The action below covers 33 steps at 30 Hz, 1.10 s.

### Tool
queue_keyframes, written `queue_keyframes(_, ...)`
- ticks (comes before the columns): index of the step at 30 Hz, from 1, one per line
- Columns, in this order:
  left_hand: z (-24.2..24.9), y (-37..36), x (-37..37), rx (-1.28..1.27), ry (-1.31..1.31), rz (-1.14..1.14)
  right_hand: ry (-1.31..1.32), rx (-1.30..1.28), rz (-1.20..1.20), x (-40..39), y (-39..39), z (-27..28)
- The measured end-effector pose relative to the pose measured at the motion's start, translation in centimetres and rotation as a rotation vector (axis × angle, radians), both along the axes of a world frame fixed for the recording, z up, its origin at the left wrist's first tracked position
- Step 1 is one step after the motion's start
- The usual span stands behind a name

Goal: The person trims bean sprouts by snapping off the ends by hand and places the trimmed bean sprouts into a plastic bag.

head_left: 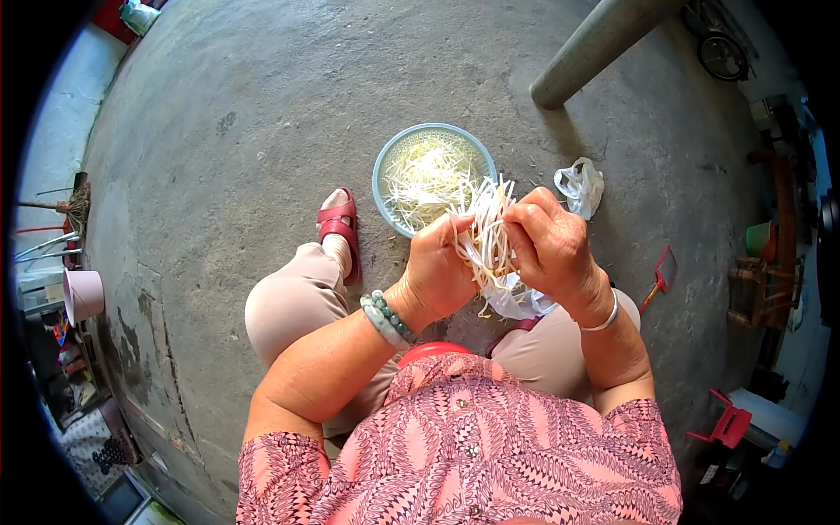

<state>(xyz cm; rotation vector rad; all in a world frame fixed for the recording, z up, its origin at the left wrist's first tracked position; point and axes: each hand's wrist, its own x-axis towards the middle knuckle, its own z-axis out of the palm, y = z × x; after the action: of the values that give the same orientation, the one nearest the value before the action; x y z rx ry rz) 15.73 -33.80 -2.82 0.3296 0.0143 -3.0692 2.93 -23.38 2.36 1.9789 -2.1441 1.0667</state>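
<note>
Between my hands hangs a bunch of white bean sprouts point(487, 234), their thin ends trailing downward. My left hand point(437, 271) is closed around the bunch from the left. Pinched fingers of my right hand point(556, 241) touch the bunch's right side; the exact sprouts in them are hidden. Just beyond, on the floor, a round light-blue colander point(379, 185) holds a heap of pale sprouts point(429, 175). Below the bunch, near my right knee, lies a white plastic bag point(518, 300), partly covered by my hands.
Another white plastic bag point(581, 187) lies on the concrete floor point(262, 105) right of the colander. A grey pillar point(595, 52) rises beyond it. A red fly swatter point(662, 273) is near my right knee. A pink bucket point(83, 296) and brooms point(77, 208) stand far left.
</note>
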Motion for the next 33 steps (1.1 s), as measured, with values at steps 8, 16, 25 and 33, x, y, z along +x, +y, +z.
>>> queue_keyframes(8,0.8,-0.4,0.0,-0.079,0.003,-0.011,-0.013,-0.082,-0.079,-0.1,-0.1,0.1)
queue_keyframes(16,0.7,-0.1,-0.5,-0.102,-0.085,0.081,0.074,0.091,-0.025,1.5,0.2,0.3)
queue_keyframes(25,0.4,0.1,-0.4,-0.098,-0.113,0.073,0.036,0.281,-0.073,1.8,0.1,0.1)
queue_keyframes(33,0.6,0.1,-0.5,-0.135,-0.091,0.083,-0.092,0.150,-0.065,1.2,-0.2,-0.7)
